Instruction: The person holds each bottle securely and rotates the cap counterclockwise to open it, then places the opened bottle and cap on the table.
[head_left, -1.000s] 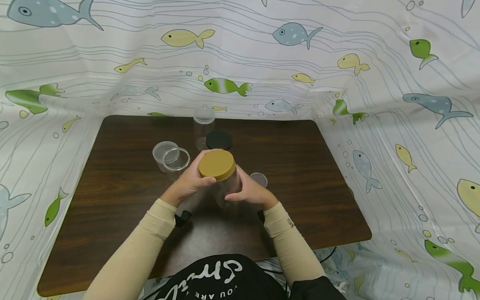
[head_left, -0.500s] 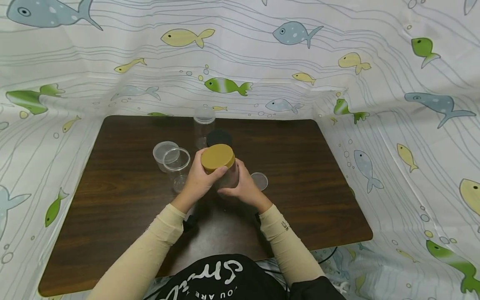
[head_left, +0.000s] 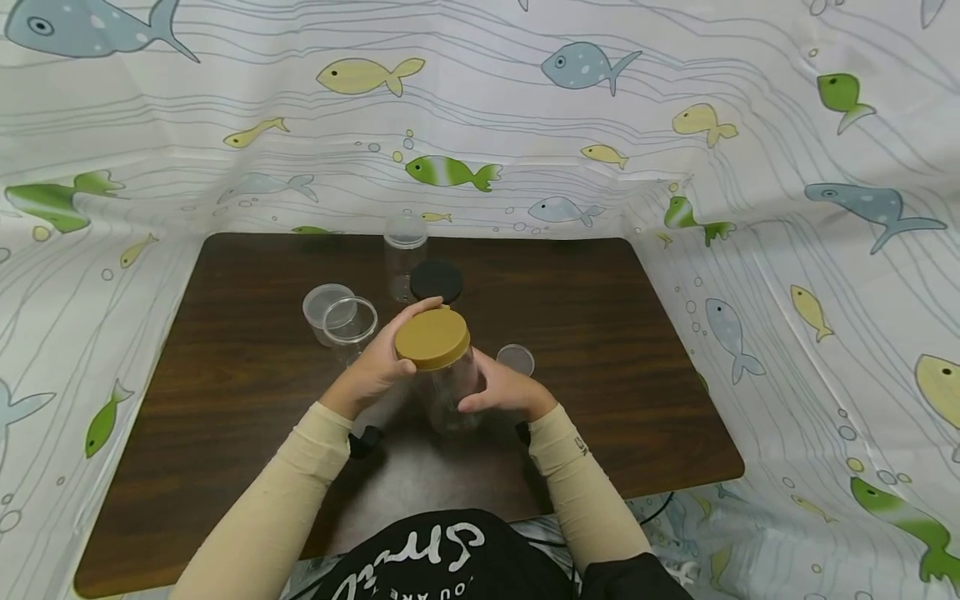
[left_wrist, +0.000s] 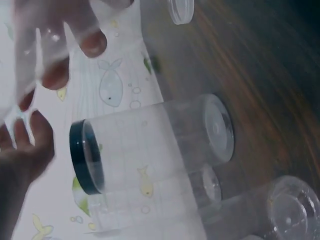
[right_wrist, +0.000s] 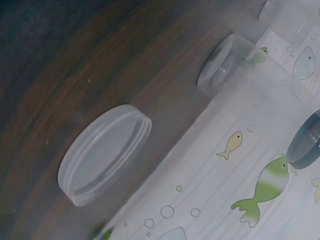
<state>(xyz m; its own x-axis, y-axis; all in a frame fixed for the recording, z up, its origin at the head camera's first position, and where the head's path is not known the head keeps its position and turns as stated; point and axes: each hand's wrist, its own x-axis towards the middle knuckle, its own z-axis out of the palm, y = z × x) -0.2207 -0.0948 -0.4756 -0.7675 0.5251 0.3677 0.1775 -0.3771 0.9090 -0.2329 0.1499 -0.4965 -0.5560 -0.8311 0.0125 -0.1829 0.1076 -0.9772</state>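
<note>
A clear plastic jar (head_left: 447,402) with a gold-yellow lid (head_left: 432,338) is held over the middle of the table, its top tipped slightly toward the far side. My left hand (head_left: 372,364) grips the lid's rim, thumb on the near side and fingers round the far left. Lower down, my right hand (head_left: 507,386) holds the jar's right side, its thumb across the front. The lid sits on the jar's mouth; whether it is fully tight cannot be seen. Fingers (left_wrist: 93,45) also show at the left wrist view's upper left.
Behind the hands stand a black-lidded clear jar (left_wrist: 145,145) and a taller clear jar (head_left: 405,258). Left of them are an open clear jar (head_left: 350,321) and a frosted lidded tub (head_left: 322,310). A clear lid (right_wrist: 105,155) lies to the right on the brown table (head_left: 622,400).
Half a second ago my left hand was turned further in across the lid; now it has swung back left. Jar and lid have come slightly nearer the person.
</note>
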